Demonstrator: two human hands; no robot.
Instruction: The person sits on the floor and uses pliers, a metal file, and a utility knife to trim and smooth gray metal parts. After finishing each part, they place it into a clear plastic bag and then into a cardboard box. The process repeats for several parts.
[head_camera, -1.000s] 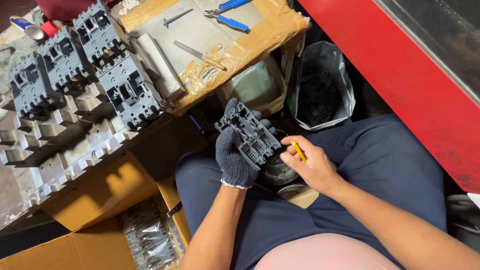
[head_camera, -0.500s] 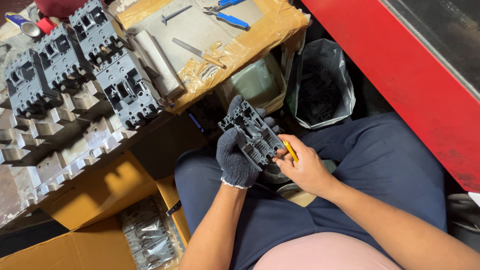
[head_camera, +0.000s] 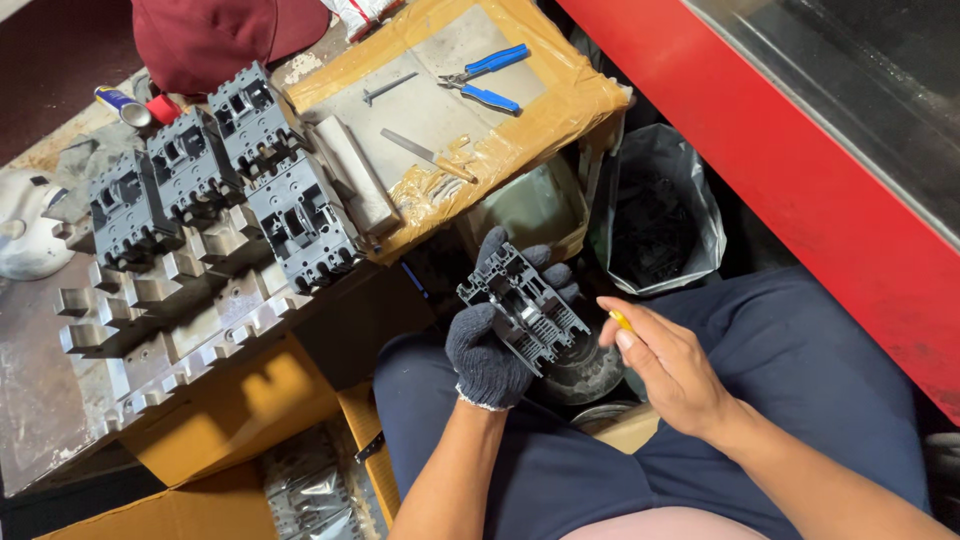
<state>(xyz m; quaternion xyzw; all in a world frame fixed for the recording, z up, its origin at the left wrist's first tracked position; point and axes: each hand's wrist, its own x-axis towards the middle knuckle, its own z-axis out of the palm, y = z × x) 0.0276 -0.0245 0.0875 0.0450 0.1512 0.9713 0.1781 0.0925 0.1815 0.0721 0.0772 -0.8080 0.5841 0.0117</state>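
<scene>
while i sit with both forearms raised over my lap, my gloved left hand (head_camera: 487, 345) clamps a dark grey moulded breaker housing (head_camera: 524, 309), fingers curled round its far edge, tilting it above my thighs. my bare right hand (head_camera: 668, 368) hovers just beside it, apart from the housing, fingers pinched shut on a small yellow-handled tool (head_camera: 621, 320). more grey housings (head_camera: 205, 175) stand on the metal bench (head_camera: 60, 400) to my left, blue-handled pliers (head_camera: 487, 80) on taped cardboard (head_camera: 560, 110) beyond.

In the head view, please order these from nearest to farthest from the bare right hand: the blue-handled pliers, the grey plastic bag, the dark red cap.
From the right hand:
1. Grey plastic bag, just above it.
2. Blue-handled pliers, on the taped cardboard.
3. Dark red cap, top left.
</scene>
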